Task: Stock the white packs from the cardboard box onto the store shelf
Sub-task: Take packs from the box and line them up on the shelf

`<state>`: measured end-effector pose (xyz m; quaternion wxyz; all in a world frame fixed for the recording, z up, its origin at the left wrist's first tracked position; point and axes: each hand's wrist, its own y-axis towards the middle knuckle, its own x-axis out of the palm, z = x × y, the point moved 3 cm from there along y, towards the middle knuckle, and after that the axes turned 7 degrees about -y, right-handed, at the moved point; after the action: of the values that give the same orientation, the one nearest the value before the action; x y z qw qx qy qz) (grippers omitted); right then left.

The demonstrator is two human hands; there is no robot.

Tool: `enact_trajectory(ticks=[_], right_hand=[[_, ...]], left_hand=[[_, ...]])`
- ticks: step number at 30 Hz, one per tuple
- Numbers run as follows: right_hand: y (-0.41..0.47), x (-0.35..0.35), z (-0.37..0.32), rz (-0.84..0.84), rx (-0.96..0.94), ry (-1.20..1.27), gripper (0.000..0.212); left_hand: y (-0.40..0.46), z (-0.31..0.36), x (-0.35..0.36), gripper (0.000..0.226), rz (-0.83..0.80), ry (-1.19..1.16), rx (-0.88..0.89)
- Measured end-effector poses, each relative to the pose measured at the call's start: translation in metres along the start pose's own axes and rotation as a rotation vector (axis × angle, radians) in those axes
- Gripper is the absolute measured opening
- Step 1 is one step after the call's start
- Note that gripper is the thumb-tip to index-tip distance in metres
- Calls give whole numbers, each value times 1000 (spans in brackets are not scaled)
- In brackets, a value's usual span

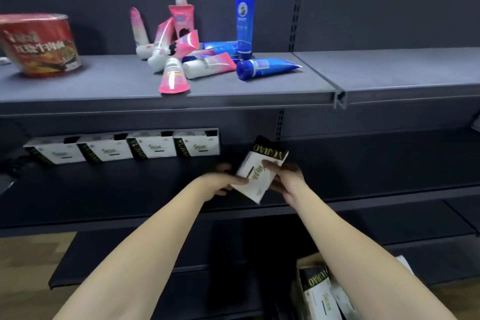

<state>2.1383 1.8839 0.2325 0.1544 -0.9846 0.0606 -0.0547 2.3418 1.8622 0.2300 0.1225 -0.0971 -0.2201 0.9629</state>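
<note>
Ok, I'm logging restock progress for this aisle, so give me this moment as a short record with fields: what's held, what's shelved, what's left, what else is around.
held pack: one white pack, tilted, above the middle shelf
left hand: grips the pack's lower left edge
right hand: holds its right side, thumb on the face
shelved: four white packs in a row at the back left of the middle shelf
remaining: more packs in the cardboard box at the bottom right
upper shelf: pink and blue tubes, red tub

Overhead light is falling brightly on the top shelf [233,86], casting glare on the red tub [41,44]. Lower shelves are sitting in deep shadow. Wide-angle distortion is bending edges; slight blur is softening print.
</note>
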Motion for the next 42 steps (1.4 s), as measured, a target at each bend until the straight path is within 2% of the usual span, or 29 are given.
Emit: enact_trajectory(ticks=[3,5,7,9,11,14,18,24,31,42], right_hand=[[5,24,-23,109,-157,-219,22],[12,39,-35,174,-250,-332,25],[23,56,-43,179,-318,-551,36],[36,75,-46,104,-399,-939,53],[48,94,-37,-22,-422,-1312,67],[52,120,-16,-119,-439,-1606,72],[56,133,-7,-33,-468,-1607,74],[60,125,-5,70,-363,-1645,89],[62,101,11,327,-396,-1769,69],[111,88,-11,353,-476,-1759,64]], left_hand=[[6,-4,-27,53,66,93,45],[9,-6,-47,43,100,42,56],[12,-9,-68,29,143,47,73],[15,-12,-89,8,212,82,116],[19,-14,-109,10,290,150,173],[26,-16,-132,4,331,286,226],[37,-16,-146,2,285,429,310],[59,-10,-141,6,240,632,386],[74,-1,-116,8,242,809,398],[92,19,-84,10,322,906,325]])
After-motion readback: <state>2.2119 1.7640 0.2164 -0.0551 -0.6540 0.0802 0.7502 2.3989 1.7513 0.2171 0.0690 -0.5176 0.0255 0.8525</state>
